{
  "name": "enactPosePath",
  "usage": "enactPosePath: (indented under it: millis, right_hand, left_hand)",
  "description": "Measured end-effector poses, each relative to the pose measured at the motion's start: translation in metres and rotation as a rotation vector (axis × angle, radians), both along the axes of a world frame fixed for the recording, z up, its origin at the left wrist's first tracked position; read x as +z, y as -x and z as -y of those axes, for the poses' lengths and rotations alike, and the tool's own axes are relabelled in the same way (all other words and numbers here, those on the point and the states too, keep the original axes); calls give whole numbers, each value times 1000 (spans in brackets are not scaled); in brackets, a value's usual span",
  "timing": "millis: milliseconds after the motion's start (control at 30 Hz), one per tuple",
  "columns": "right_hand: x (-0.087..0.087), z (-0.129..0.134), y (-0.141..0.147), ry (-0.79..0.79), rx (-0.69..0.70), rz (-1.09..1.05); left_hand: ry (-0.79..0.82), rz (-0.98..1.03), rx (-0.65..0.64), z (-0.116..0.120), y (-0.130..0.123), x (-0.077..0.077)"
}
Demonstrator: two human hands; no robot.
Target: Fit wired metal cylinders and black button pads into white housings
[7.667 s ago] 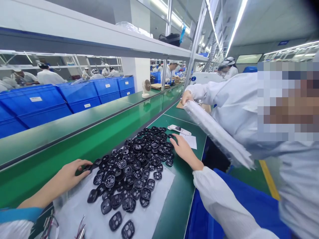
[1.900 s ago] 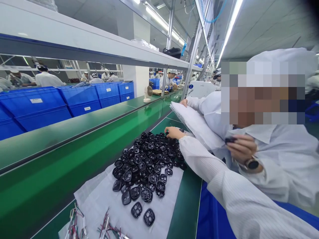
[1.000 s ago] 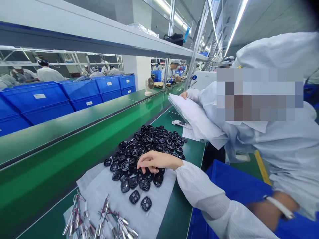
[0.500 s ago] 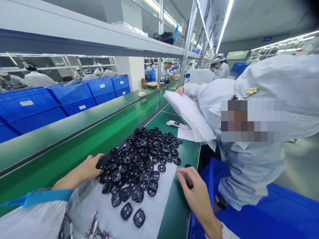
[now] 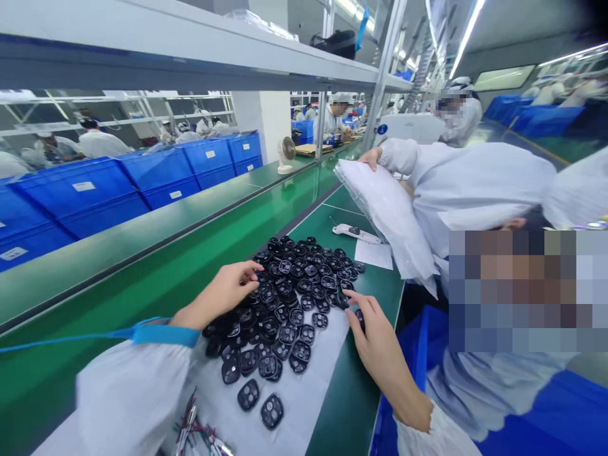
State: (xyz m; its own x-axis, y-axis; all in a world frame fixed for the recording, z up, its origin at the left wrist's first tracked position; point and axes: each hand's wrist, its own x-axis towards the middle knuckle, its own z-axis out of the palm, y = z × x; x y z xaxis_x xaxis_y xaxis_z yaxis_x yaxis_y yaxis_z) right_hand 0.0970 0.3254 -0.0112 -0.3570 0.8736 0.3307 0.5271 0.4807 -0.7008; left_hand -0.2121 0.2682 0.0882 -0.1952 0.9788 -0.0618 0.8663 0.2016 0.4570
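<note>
A heap of black plastic parts with round openings (image 5: 285, 297) lies on a white sheet (image 5: 327, 373). My left hand (image 5: 223, 294) rests on the heap's near side, its fingers spread over the parts. At the heap's right edge, my right hand (image 5: 375, 335) pinches a small black part (image 5: 360, 318) between thumb and fingers. A blue wrist strap (image 5: 161, 334) circles my left sleeve. Several loose black parts lie apart on the sheet near me.
A co-worker in white clothing leans in at right, a hand on a white bag bundle (image 5: 384, 215). A white handheld device (image 5: 356, 233) and paper (image 5: 373, 254) lie on the green bench (image 5: 342, 405). Wires (image 5: 194, 430) lie near me; blue crates (image 5: 78, 196) stand beyond.
My left hand has moved farther onto the heap, and my right hand has risen to its right edge. The co-worker's head has dropped lower and toward the right.
</note>
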Motion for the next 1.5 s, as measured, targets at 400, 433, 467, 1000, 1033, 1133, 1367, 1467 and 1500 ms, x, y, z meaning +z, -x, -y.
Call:
enactPosePath:
  millis: [400, 433, 467, 1000, 1033, 1133, 1367, 1467, 1500]
  right_hand:
    - [0, 3, -2, -32, -50, -26]
    - [-4, 3, -4, -20, -50, -9]
    - [-8, 5, -5, -5, -35, 6]
    - [-10, 15, -5, 5, 83, -128]
    - [-10, 15, -5, 8, 89, -134]
    - [-8, 13, -3, 10, 98, -139]
    - [-7, 34, -13, -112, -20, -275]
    - [-28, 87, -48, -151, 24, -252]
    - [-36, 109, -63, -136, 72, -209]
  left_hand:
    - [159, -146, 181, -16, 51, -21]
    - [166, -142, 181, -16, 52, -22]
    - [168, -138, 182, -15, 52, -22]
    - [264, -61, 168, -24, 50, -21]
    - [266, -51, 170, -25, 49, -22]
    - [261, -19, 169, -26, 47, -23]
    - [221, -21, 191, -20, 51, -21]
    - [225, -39, 181, -17, 52, -18]
    - [224, -47, 170, -16, 53, -17]
